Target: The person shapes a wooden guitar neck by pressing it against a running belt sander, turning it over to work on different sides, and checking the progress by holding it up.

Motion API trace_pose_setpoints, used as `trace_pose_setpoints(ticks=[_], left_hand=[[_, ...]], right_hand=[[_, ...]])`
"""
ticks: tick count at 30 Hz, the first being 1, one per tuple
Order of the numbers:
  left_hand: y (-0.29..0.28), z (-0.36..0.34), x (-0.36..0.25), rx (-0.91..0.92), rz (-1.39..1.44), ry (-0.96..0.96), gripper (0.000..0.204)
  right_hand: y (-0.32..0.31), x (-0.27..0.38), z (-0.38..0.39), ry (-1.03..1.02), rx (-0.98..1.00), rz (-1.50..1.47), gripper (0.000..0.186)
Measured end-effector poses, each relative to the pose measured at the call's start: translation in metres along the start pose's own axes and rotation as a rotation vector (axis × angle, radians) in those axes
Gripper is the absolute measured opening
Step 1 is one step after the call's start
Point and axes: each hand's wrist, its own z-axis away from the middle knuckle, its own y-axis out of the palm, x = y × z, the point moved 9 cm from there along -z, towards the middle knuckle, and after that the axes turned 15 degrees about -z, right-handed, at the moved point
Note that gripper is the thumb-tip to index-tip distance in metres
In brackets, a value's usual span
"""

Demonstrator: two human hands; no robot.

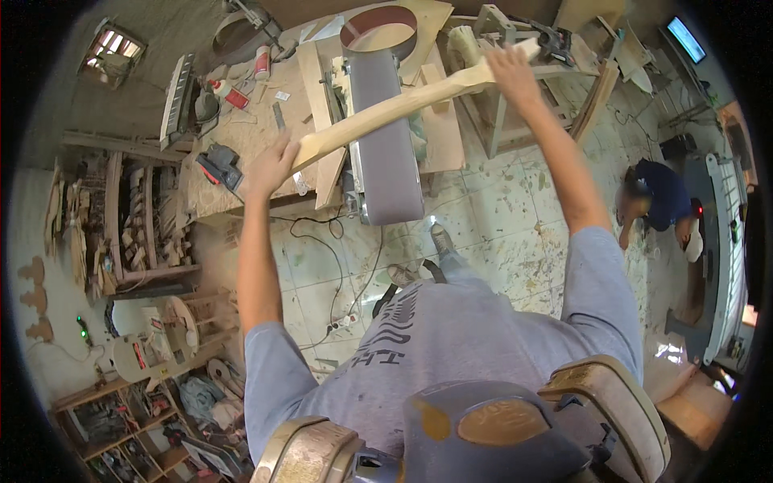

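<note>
A long, pale, slightly curved piece of wood [394, 105] spans between my hands, slanting up toward the right. Its near left end is gripped by my left hand [271, 167], with the fingers wrapped round it. My right hand [514, 79] is closed round the far right end, and a short tip sticks out past it. Under the wood's middle lies the wide grey belt of a belt sander [390, 177]. Whether wood and belt touch, I cannot tell.
The workbench [245, 133] holds a red-and-white bottle [231, 94], a black-and-red power tool [219, 167] and a round drum [378, 32]. Cables [330, 241] trail over the tiled floor. Wood scraps [145, 213] fill a rack at left. Another person [656, 193] crouches at right.
</note>
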Motion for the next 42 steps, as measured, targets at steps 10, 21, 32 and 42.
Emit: trace_pose_setpoints(ticks=[10,21,32,42], left_hand=[[0.0,-0.042,-0.161,-0.126,0.007,-0.041,0.07],[0.001,-0.007,-0.182,-0.237,-0.011,-0.232,0.071],[-0.003,0.033,-0.124,0.025,-0.004,-0.399,0.074],[-0.007,0.084,-0.06,0.059,-0.011,-0.456,0.07]], right_hand=[[0.052,-0.153,-0.027,0.009,0.19,0.158,0.056],[0.08,-0.144,-0.109,-0.171,0.182,0.218,0.063],[0.067,-0.077,-0.121,-0.302,-0.032,0.067,0.066],[0.039,0.003,-0.11,-0.254,-0.172,-0.092,0.061]])
